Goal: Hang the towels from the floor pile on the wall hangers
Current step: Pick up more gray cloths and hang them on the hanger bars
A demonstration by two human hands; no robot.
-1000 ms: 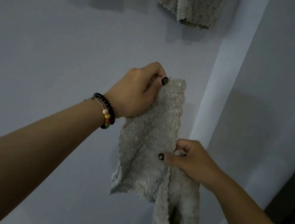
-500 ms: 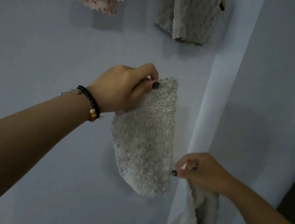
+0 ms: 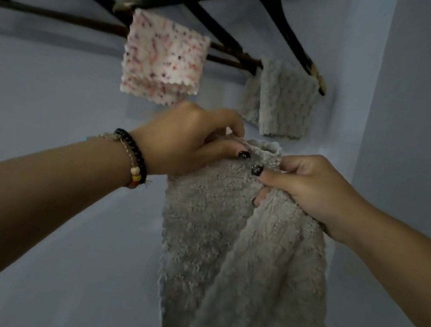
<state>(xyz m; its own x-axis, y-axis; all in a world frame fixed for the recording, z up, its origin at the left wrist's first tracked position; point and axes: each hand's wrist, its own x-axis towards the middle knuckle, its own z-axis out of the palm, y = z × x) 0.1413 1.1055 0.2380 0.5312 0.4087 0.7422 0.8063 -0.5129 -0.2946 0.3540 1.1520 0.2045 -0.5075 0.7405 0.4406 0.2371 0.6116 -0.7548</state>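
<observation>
The grey towel [image 3: 240,242] is now gathered at its top edge between both hands, just below the hanger rack [image 3: 194,15], hanging down in two long folds against the wall [image 3: 26,216]. Half a second ago the right hand was low and off to the side, pinching a lower edge with the towel stretched diagonally; now the right hand [image 3: 308,188] has come up level with the left hand [image 3: 189,141], and the two nearly touch at the towel's top. Left hand pinches the top edge, thumb over fingers; right hand grips the bunched fabric just beside it, fingers curled round the cloth. The view has also tilted upward, so the rack's dark bars are in frame above the hands. Two towels already hang on the rack: a speckled pink-and-white towel [image 3: 166,59] above the left hand, and a second grey towel [image 3: 285,100] above and slightly right of the held towel's top. Judgement: the towel is folded and readied, so the next step is likely lifting it to a free bar on the rack. The floor pile is out of view, so remaining count cannot be told.
</observation>
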